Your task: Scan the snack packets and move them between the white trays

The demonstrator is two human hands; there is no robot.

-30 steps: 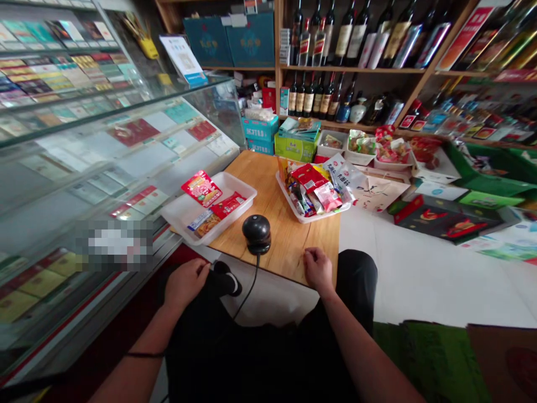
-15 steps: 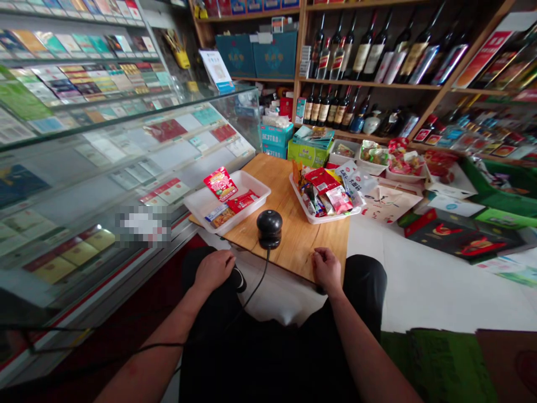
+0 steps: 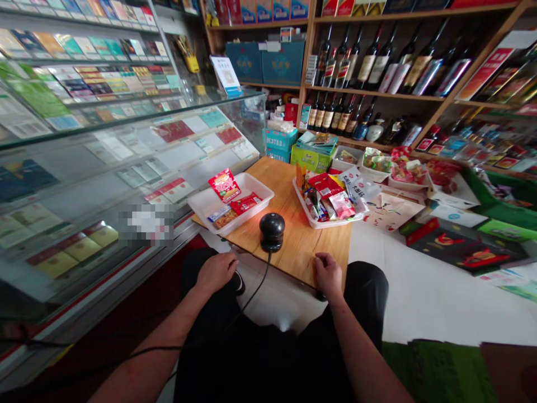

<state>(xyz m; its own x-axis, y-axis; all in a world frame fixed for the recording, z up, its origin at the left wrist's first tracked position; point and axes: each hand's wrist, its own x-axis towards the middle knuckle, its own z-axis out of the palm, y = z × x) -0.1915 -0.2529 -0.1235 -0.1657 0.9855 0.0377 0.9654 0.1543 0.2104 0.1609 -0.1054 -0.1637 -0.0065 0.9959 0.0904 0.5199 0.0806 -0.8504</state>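
Observation:
My left hand [image 3: 217, 272] rests on my left knee, fingers curled in with nothing visible in them. My right hand [image 3: 327, 274] lies at the near right edge of the wooden table [image 3: 289, 190], loosely closed and apparently holding nothing. Between the two, a black dome-shaped barcode scanner [image 3: 272, 230] stands on the table, its cable running toward me. A faint red glow shows on the wood beside it. At the left, a white tray [image 3: 263, 197] carries several snack packets, including a red pouch [image 3: 225, 185]. Another white tray [image 3: 329, 225], heaped with packaged snacks [image 3: 327, 193], sits at the right.
A glass display counter [image 3: 168, 120] runs along the left side. Behind the table are cartons [image 3: 311, 158] and shelves of bottles [image 3: 335, 112]. Snack boxes [image 3: 409, 168], a green crate [image 3: 499, 193] and a dark gift box [image 3: 461, 240] stand on the right. A cable [image 3: 155, 350] crosses my left forearm.
The view has shifted slightly, so everything appears a little lower and further right. A red glow now shows beside the scanner. Both hands keep their places.

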